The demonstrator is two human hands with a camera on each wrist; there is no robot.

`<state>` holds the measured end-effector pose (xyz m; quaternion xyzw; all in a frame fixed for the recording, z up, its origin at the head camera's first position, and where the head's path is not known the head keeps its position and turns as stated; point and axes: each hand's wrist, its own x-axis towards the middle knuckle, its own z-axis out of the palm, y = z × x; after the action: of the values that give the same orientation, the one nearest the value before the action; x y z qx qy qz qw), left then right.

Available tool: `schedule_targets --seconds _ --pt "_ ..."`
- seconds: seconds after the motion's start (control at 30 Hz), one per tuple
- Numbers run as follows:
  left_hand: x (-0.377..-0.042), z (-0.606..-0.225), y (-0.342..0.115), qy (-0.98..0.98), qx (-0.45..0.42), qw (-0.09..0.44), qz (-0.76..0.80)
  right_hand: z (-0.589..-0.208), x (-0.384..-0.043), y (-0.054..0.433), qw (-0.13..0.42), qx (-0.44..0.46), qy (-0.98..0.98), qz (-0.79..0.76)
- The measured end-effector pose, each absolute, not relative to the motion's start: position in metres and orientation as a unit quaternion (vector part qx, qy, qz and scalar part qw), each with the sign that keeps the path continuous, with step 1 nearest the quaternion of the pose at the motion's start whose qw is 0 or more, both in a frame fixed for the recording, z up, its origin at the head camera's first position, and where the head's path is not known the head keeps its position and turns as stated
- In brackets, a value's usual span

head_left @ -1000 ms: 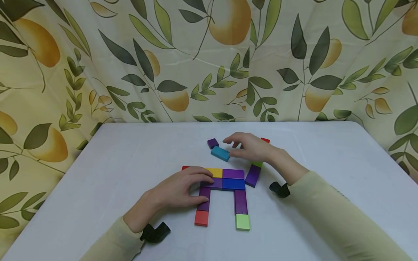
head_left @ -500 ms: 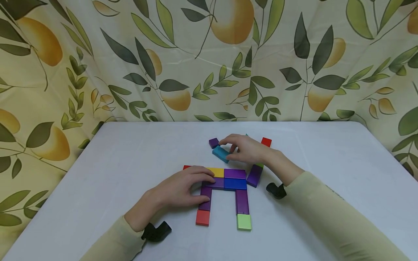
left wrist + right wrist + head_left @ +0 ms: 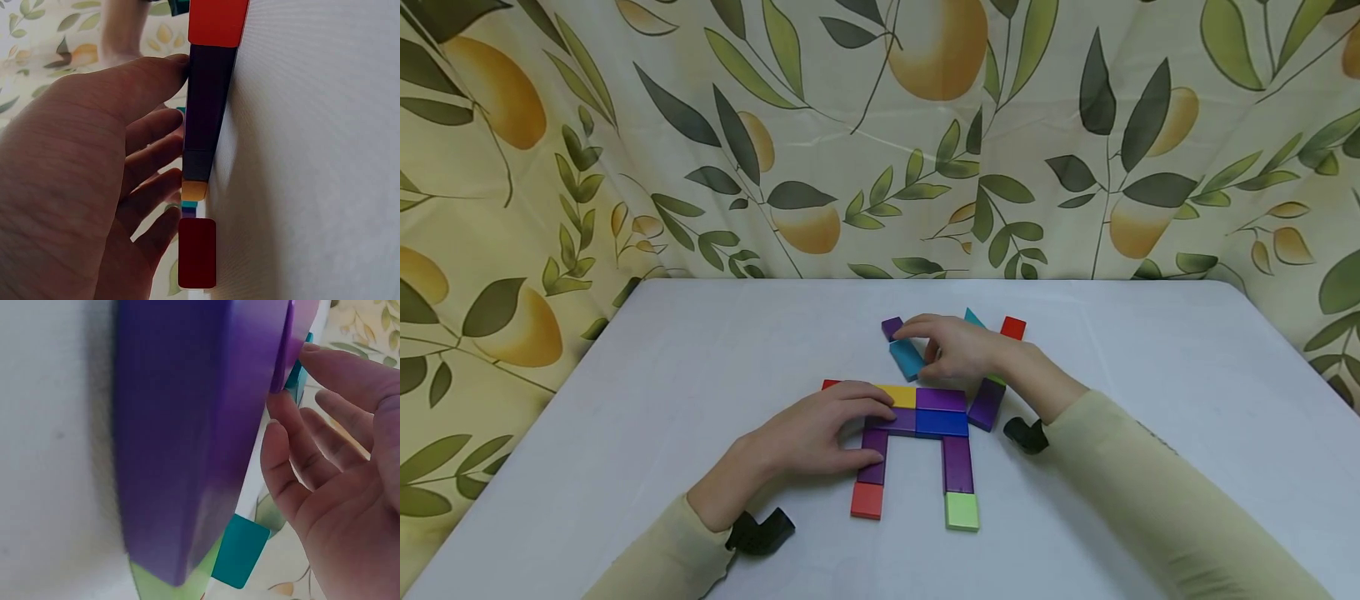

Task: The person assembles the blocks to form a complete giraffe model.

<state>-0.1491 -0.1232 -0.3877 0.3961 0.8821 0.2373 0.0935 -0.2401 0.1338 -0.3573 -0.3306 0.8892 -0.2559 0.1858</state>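
My left hand rests over the left side of a flat figure of coloured blocks, its fingers relaxed. The fingertips lie on a purple block and the thumb on the purple leg block; a red block shows below the fingers in the left wrist view. Beyond the figure, my right hand pinches a teal block between thumb and index finger, the block lying slantwise. A small purple cube sits at the index fingertip. In the right wrist view the teal block is mostly hidden.
Yellow, violet and blue blocks form the figure's top. A red and a light green block end its legs. A slanted purple block, a red block and a teal point lie right.
My right hand has moved left and closed on the teal block, which has turned to a steeper slant and shifted slightly nearer the figure. My left hand has stayed in place.
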Motion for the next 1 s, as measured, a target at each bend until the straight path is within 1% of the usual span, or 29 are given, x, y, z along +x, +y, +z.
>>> schedule_targets --seconds 0.77,1.0 --pt "-0.149 -0.388 -0.123 0.879 0.405 0.083 0.238 -0.355 -0.239 0.130 0.177 -0.349 0.891 -0.229" --pt "-0.149 -0.388 -0.123 0.879 0.405 0.081 0.239 -0.346 -0.241 0.139 0.140 -0.368 0.890 -0.232"
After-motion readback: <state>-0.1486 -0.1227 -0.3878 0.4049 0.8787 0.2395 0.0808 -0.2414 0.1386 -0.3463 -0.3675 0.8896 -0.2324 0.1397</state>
